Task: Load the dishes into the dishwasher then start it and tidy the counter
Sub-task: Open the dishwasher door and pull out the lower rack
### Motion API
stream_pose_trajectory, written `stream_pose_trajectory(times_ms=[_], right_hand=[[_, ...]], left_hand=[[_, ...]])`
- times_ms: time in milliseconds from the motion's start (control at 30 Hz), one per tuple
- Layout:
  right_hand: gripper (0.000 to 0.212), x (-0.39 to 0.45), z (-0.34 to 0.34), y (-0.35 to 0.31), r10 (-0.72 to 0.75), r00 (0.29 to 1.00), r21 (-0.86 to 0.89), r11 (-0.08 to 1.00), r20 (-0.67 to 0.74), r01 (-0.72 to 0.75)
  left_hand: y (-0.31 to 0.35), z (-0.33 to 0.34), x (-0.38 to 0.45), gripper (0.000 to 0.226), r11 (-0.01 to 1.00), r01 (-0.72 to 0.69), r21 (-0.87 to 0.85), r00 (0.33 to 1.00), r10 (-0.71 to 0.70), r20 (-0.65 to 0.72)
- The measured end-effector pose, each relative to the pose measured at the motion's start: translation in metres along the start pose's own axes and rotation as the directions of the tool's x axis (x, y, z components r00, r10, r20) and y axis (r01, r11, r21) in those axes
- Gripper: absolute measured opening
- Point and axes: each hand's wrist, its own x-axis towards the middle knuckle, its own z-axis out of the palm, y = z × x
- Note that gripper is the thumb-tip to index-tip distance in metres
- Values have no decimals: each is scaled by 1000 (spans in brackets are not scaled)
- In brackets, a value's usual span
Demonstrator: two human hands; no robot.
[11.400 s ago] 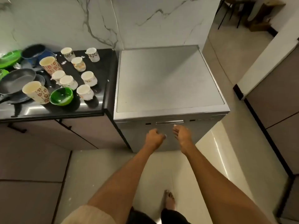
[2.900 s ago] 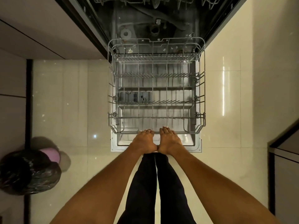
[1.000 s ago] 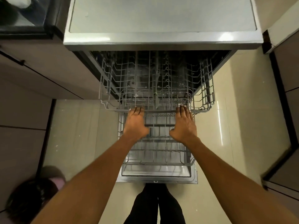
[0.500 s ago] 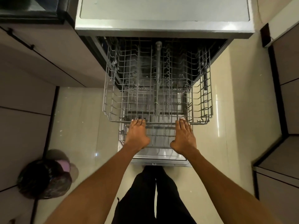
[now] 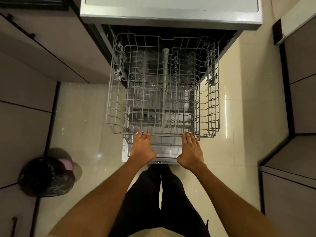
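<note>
Upper rack (image 5: 162,86), grey wire, empty, drawn well out of the dishwasher (image 5: 171,16): it lies at twelve o'clock from both hands, its long axis running six to twelve, its open top facing up, its front rail crosswise from nine to three. Left hand (image 5: 142,147): palm down, fingers straight, tips resting on the front rail left of centre; it holds nothing. Right hand (image 5: 191,149): the same pose, tips on the rail right of centre; neither hand is nearer, both meet the rail at one level. Whether any finger hooks under the wire cannot be told. Lower rack (image 5: 159,147): partly visible beneath, also drawn out over the lowered door (image 5: 125,155), whose edge shows at six o'clock between the wrists. No dishes in view; they are judged to lie up on the counter (image 5: 34,4), toward ten o'clock. Black rubbish bag (image 5: 46,177) on the floor (image 5: 82,117) at eight o'clock, well apart from the racks.
</note>
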Motion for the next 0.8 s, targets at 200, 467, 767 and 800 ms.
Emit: stream_pose_trajectory(times_ms=[200, 467, 767, 800], right_hand=[[105, -7, 6, -7, 20, 1000, 17, 1000, 11, -20], [108, -23, 14, -3, 9, 999, 0, 1000, 34, -9], [110, -20, 13, -6, 31, 998, 1, 1000, 46, -31], [110, -19, 12, -6, 31, 998, -5, 1000, 50, -31]], left_hand=[[-3, 1, -9, 96, 1000, 5, 13, 999, -5, 47], [0, 16, -24, 101, 1000, -2, 0, 999, 2, 54], [-3, 15, -23, 102, 1000, -19, 13, 997, 18, 74], [-4, 14, -21, 101, 1000, -27, 11, 997, 26, 79]])
